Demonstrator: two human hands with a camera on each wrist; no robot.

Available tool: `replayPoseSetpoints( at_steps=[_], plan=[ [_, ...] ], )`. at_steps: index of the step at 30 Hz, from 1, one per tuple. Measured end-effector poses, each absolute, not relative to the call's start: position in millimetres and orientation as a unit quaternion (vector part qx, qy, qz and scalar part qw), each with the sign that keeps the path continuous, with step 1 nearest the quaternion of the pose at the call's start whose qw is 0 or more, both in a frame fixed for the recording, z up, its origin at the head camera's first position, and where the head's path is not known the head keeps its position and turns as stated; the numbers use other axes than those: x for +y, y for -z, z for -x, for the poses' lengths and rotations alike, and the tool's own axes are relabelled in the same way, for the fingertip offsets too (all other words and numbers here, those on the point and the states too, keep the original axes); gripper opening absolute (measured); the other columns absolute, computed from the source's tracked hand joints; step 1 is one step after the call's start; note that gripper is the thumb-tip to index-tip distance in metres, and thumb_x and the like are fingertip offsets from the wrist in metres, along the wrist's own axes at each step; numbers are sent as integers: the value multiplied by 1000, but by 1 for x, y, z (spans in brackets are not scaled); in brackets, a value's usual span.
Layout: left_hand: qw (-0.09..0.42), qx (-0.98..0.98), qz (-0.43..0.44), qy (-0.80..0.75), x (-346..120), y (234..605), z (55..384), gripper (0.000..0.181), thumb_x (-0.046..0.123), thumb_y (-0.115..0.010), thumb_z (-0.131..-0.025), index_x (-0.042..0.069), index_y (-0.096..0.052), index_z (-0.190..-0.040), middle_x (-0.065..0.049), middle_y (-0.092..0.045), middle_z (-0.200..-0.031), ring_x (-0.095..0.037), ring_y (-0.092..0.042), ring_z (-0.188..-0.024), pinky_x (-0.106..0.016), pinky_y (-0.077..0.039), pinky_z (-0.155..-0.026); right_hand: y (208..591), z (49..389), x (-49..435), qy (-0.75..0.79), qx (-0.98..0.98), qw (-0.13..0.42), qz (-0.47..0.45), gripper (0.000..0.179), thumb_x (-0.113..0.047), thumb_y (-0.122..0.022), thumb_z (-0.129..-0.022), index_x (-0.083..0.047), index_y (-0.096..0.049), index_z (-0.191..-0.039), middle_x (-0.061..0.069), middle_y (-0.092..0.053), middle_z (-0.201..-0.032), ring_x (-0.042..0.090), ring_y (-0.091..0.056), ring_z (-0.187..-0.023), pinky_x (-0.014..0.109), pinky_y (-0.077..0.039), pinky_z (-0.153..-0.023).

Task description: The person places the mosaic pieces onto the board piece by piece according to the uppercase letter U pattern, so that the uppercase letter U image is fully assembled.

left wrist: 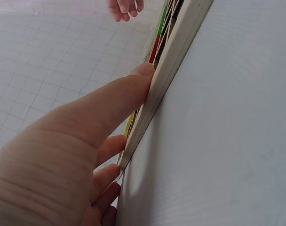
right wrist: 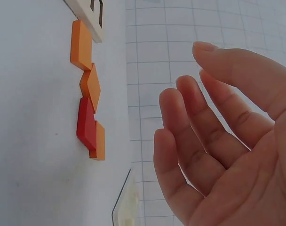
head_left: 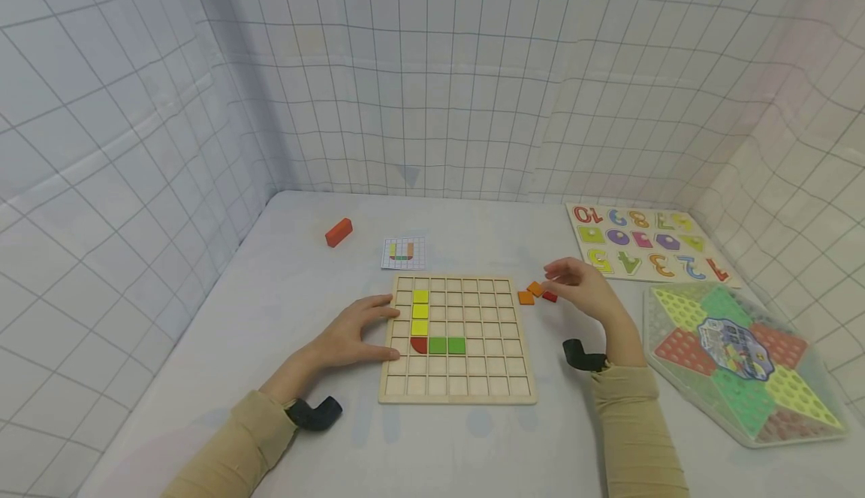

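My view shows the left hand (head_left: 341, 333), thumb and fingers apart, touching the wooden board (head_left: 498, 366)'s left edge. On it lie a red piece (head_left: 420, 345), two green tiles (head_left: 438, 345) and, toward the far edge, three yellow tiles (head_left: 420, 311). Off its right edge, the right hand (head_left: 583, 289) hovers empty, thumb apart, beside orange tiles (head_left: 526, 298).

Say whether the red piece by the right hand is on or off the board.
Off: the red piece lies beside orange pieces on the table, outside the board.
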State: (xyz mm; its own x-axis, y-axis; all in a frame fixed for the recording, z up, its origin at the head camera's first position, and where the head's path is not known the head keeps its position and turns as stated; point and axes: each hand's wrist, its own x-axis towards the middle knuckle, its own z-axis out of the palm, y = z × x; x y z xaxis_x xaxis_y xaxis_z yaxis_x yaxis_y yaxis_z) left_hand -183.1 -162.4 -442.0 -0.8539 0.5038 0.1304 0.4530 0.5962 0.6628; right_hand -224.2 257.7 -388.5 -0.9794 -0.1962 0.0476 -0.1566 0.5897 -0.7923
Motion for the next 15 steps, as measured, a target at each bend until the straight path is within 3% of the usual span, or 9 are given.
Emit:
replayPoseSetpoints(
  at_steps=[15],
  plan=[
    [41,894,-265,-358,-162,441,183,66,52,-75,-73,17,-58,-126,-6,-35,-148,-32,-27,-136,-55,-24,-106,407,229,262,435,899,33,49,38,-22,-68,-87,-1,-58,-117,15,-61,-113,29,-57,-101,43,-44,-86]
  ],
)
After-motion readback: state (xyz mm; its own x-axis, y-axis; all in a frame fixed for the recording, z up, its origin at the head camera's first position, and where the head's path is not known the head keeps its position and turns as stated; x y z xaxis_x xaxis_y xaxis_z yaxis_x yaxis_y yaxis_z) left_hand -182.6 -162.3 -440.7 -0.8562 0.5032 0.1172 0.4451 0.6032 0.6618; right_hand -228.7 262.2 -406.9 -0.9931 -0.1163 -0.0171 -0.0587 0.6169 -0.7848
